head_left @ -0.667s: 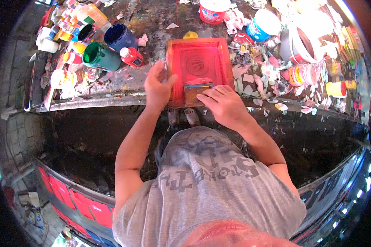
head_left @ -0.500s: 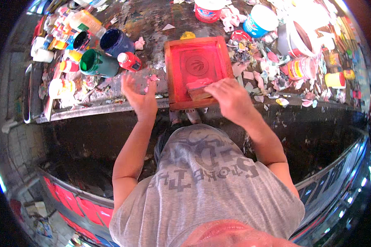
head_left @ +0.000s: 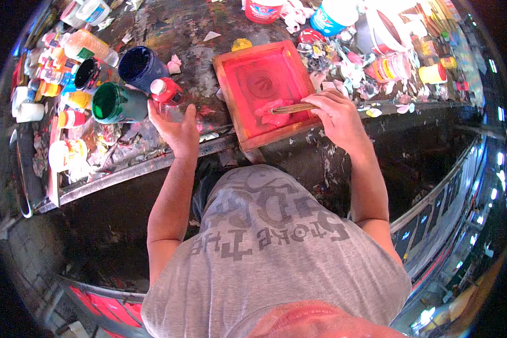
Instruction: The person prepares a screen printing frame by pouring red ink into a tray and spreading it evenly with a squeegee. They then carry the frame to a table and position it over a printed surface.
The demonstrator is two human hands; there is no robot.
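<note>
A wooden-framed printing screen [head_left: 243, 127], its mesh smeared with red-pink ink, lies at the table's near edge with a dark round emblem in the middle. My right hand [head_left: 341, 118] grips a narrow wooden squeegee [head_left: 296, 108] at its right end, over the frame's right side. Thick pink ink [head_left: 276, 119] sits around the squeegee's left end. My left hand [head_left: 176, 130] is open, thumb and fingers apart, just below a small red bottle [head_left: 168, 93] with a pale cap. Whether its fingertips touch the bottle I cannot tell.
Open jars of green [head_left: 118, 103] and dark blue [head_left: 142, 66] paint stand left of the red bottle, with several small bottles beyond. Right of the screen lie crumpled paper scraps [head_left: 349, 70], a pink tub [head_left: 390, 67] and a blue-and-white bucket [head_left: 332, 19].
My left hand has moved left to the red bottle. My right hand has lifted and turned the squeegee, now held at its right end. The view has turned, and the screen appears tilted.
</note>
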